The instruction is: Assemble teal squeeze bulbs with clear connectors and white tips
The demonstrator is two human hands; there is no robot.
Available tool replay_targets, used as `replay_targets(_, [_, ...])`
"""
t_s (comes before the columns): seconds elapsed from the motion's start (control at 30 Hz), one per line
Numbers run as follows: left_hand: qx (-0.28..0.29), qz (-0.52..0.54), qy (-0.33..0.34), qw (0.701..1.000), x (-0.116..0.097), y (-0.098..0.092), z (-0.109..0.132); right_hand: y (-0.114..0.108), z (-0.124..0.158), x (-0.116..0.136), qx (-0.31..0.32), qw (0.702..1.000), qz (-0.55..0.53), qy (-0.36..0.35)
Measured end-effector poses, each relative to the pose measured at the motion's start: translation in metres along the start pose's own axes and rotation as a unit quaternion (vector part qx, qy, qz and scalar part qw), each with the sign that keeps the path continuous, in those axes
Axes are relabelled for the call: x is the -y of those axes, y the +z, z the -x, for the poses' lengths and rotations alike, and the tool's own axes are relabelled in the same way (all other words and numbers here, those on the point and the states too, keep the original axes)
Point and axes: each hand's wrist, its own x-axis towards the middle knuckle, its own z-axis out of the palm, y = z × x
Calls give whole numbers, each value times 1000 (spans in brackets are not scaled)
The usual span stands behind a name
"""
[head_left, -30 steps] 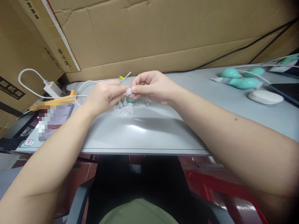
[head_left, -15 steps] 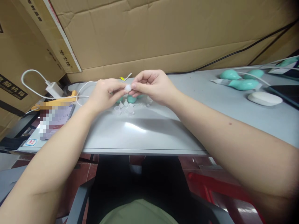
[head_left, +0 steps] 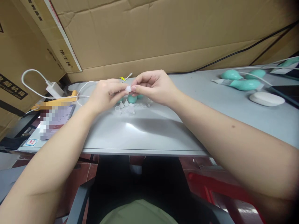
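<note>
The small translucent white plastic piece [head_left: 128,89] is held in the air just above the grey worktop [head_left: 144,133], between the fingertips of both hands. The left hand [head_left: 105,94] has its grip closed on one side of it with thumb and forefinger. The right hand [head_left: 155,87] pinches the other side, its remaining fingers curled in.

I judge the piece to be very light, probably a soft or slightly springy moulding. It looks smooth enough to slip, so a fingertip pinch on its sides suits it better than a hard squeeze. Its exact shape is too small and blurred to tell.

Directly beneath the hands lies a scatter of small clear plastic cones and caps [head_left: 123,107] beside a teal rubber bulb [head_left: 132,99]. More teal bulbs [head_left: 244,84] and a white oval pad [head_left: 266,99] sit well apart to the right.

Compared with a second ago, both hands keep the same pinch on the piece and have barely moved. They sit slightly higher in the view, and more of the teal bulb below them now shows.
</note>
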Motion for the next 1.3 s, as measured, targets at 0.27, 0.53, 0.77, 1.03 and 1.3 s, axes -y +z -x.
replay_targets(0.27, [-20, -33, 62, 997, -3, -2, -2, -6, -4, 7, 40, 985, -117, 119])
replay_targets(0.53, [63, -75, -2, 995, -11, -11, 0, -4, -2, 9, 38, 984, -104, 137])
replay_targets(0.77, [77, -75, -7, 994, -9, -12, 2, -4, -2, 7, 44, 986, -95, 127])
replay_targets(1.03, [84, -73, -1, 994, -10, -14, 2, -2, -2, 5, 43, 985, -109, 126])
replay_targets(1.3, [61, -45, 2, 997, -15, -16, -4, 0, -4, 6, 51, 979, -135, 140])
